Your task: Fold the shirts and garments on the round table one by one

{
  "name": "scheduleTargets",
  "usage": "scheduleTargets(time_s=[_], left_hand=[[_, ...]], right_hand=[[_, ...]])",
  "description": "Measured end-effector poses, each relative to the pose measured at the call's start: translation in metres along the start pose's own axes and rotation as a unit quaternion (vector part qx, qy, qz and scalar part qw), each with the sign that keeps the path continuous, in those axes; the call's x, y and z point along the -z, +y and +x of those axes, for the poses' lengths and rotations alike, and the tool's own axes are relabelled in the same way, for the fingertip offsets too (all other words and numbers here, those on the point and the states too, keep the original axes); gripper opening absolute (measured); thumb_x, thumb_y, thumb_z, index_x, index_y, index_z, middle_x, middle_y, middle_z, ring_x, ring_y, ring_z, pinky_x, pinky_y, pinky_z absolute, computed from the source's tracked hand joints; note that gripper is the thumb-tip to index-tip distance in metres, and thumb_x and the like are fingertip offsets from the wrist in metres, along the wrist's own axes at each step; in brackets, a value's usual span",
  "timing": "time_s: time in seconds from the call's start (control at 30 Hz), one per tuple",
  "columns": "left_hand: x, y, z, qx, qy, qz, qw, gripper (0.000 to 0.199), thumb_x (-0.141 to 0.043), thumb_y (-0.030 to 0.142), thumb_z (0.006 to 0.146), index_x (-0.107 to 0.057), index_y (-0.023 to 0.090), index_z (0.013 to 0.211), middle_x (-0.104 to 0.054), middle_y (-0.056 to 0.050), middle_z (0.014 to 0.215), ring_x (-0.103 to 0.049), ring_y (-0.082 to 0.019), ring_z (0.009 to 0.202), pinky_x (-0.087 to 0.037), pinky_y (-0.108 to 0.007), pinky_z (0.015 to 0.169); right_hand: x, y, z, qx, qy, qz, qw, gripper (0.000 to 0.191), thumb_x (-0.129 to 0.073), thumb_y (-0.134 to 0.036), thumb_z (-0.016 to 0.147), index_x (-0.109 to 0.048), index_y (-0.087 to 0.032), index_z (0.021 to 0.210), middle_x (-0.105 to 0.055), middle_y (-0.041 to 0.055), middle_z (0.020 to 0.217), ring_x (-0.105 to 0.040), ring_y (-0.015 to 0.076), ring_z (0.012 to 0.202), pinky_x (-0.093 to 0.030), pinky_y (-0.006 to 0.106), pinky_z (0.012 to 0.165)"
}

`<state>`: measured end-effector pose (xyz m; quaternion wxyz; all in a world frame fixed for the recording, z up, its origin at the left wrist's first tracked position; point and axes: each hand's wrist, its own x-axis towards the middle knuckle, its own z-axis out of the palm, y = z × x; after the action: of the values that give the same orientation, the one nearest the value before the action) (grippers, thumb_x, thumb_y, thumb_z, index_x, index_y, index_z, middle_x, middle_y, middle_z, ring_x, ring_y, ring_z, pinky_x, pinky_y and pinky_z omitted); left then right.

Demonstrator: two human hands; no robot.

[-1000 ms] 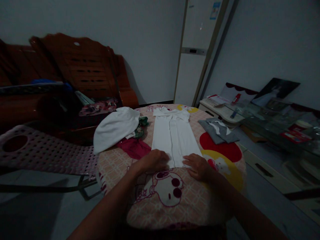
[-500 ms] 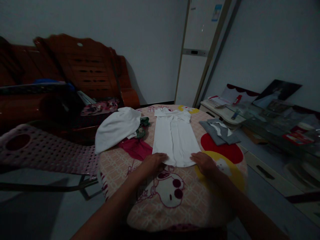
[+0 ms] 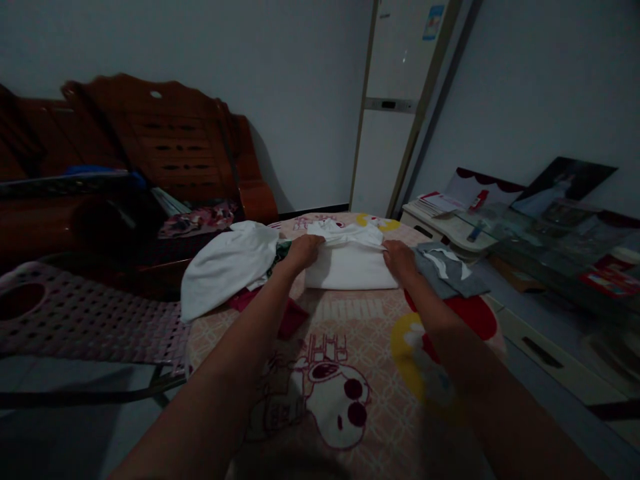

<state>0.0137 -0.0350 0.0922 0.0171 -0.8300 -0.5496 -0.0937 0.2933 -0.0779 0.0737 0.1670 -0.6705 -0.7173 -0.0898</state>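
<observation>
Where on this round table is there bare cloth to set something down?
The near half of the tablecloth is bare, between the two forearms and toward the near edge. The far half is crowded: the white pile at left, the folded white garment under the left hand and right hand, the grey garment at right.

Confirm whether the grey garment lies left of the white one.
No: the grey garment lies to the right of the folded white garment.

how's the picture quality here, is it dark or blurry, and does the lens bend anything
Head view: dim and underexposed throughout; the white garment under the left hand and right hand is the brightest thing. Forearms at the bottom edge look soft and stretched; the tall white cabinet leans, showing wide-angle distortion. No glare.
</observation>
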Motion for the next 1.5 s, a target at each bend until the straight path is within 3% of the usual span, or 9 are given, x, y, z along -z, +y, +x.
scheduleTargets(time_s=[0.13, 0.4, 0.73, 0.97, 1.23, 1.3, 1.37, 1.43, 1.5], left_hand=[[-0.020, 0.002, -0.004, -0.019, 0.045, -0.023, 0.999, 0.055, -0.051, 0.012, 0.089, -0.053, 0.012, 0.144, -0.057, -0.016, 0.146, -0.054, -0.025, 0.134, -0.041, -0.036, 0.114], [-0.065, 0.010, -0.059, -0.134, -0.050, -0.037, 0.989, 0.031, -0.056, 0.025, 0.092, -0.068, 0.018, 0.121, -0.069, -0.013, 0.120, -0.065, -0.026, 0.114, -0.048, -0.036, 0.104], [-0.036, 0.019, -0.062, -0.113, -0.098, -0.047, 0.988, 0.034, -0.058, 0.015, 0.084, -0.074, 0.019, 0.114, -0.075, -0.011, 0.108, -0.069, -0.026, 0.103, -0.049, -0.032, 0.089], [-0.005, 0.025, -0.107, -0.259, -0.264, -0.243, 0.897, 0.043, -0.056, 0.000, 0.070, -0.078, 0.021, 0.101, -0.077, 0.001, 0.091, -0.068, -0.015, 0.086, -0.046, -0.021, 0.080], [-0.009, 0.026, -0.103, -0.252, -0.426, -0.377, 0.783, 0.028, -0.075, 0.022, 0.076, -0.078, 0.018, 0.103, -0.076, -0.002, 0.081, -0.066, -0.015, 0.070, -0.049, -0.021, 0.066], [-0.011, 0.012, -0.080, -0.209, -0.369, -0.432, 0.796, 0.033, -0.072, 0.035, 0.081, -0.076, 0.016, 0.108, -0.076, -0.005, 0.084, -0.067, -0.016, 0.072, -0.051, -0.024, 0.068], [-0.017, -0.004, -0.051, -0.123, -0.199, -0.453, 0.860, 0.032, -0.064, 0.040, 0.087, -0.075, 0.014, 0.103, -0.076, -0.008, 0.086, -0.068, -0.017, 0.075, -0.052, -0.026, 0.071], [-0.028, -0.020, -0.022, 0.007, -0.013, -0.365, 0.931, 0.030, -0.055, 0.033, 0.090, -0.075, 0.014, 0.101, -0.076, -0.010, 0.091, -0.069, -0.020, 0.082, -0.051, -0.028, 0.075], [-0.041, -0.031, 0.001, 0.128, 0.075, -0.237, 0.960, 0.030, -0.051, 0.026, 0.089, -0.075, 0.013, 0.102, -0.076, -0.014, 0.103, -0.069, -0.024, 0.096, -0.050, -0.032, 0.085]], right_hand=[[-0.020, -0.003, 0.002, 0.008, 0.015, 0.013, 1.000, 0.044, -0.046, -0.017, 0.092, -0.065, -0.012, 0.131, -0.069, 0.0173, 0.125, -0.059, 0.0320, 0.117, -0.045, 0.044, 0.102], [-0.051, -0.002, -0.072, 0.152, -0.094, -0.006, 0.984, 0.039, -0.051, -0.011, 0.089, -0.067, -0.013, 0.123, -0.068, 0.0164, 0.124, -0.059, 0.0281, 0.115, -0.043, 0.040, 0.104], [-0.004, 0.003, -0.071, 0.079, -0.151, 0.094, 0.981, 0.030, -0.054, -0.010, 0.078, -0.078, -0.016, 0.095, -0.077, 0.0103, 0.095, -0.068, 0.0236, 0.091, -0.048, 0.030, 0.081], [0.028, 0.024, -0.124, 0.086, -0.341, 0.310, 0.883, 0.011, -0.053, -0.017, 0.062, -0.064, -0.014, 0.061, -0.053, -0.0026, 0.056, -0.046, 0.0108, 0.056, -0.029, 0.021, 0.052], [0.028, 0.027, -0.133, 0.031, -0.485, 0.362, 0.796, 0.024, -0.067, -0.029, 0.067, -0.077, -0.012, 0.080, -0.064, 0.0000, 0.060, -0.051, 0.0105, 0.051, -0.035, 0.020, 0.047], [0.027, 0.030, -0.120, -0.022, -0.428, 0.426, 0.797, 0.030, -0.069, -0.041, 0.071, -0.075, -0.012, 0.079, -0.066, 0.0030, 0.061, -0.056, 0.0122, 0.052, -0.040, 0.021, 0.049], [0.022, 0.035, -0.099, -0.088, -0.284, 0.463, 0.835, 0.033, -0.067, -0.046, 0.075, -0.072, -0.013, 0.075, -0.066, 0.0042, 0.061, -0.056, 0.0126, 0.051, -0.042, 0.022, 0.049], [0.012, 0.042, -0.074, -0.143, -0.129, 0.444, 0.875, 0.030, -0.063, -0.043, 0.078, -0.071, -0.014, 0.076, -0.068, 0.0048, 0.064, -0.057, 0.0136, 0.053, -0.045, 0.024, 0.052], [0.000, 0.051, -0.050, -0.177, -0.026, 0.377, 0.909, 0.025, -0.058, -0.034, 0.078, -0.073, -0.015, 0.083, -0.071, 0.0060, 0.071, -0.062, 0.0168, 0.062, -0.049, 0.027, 0.061]])
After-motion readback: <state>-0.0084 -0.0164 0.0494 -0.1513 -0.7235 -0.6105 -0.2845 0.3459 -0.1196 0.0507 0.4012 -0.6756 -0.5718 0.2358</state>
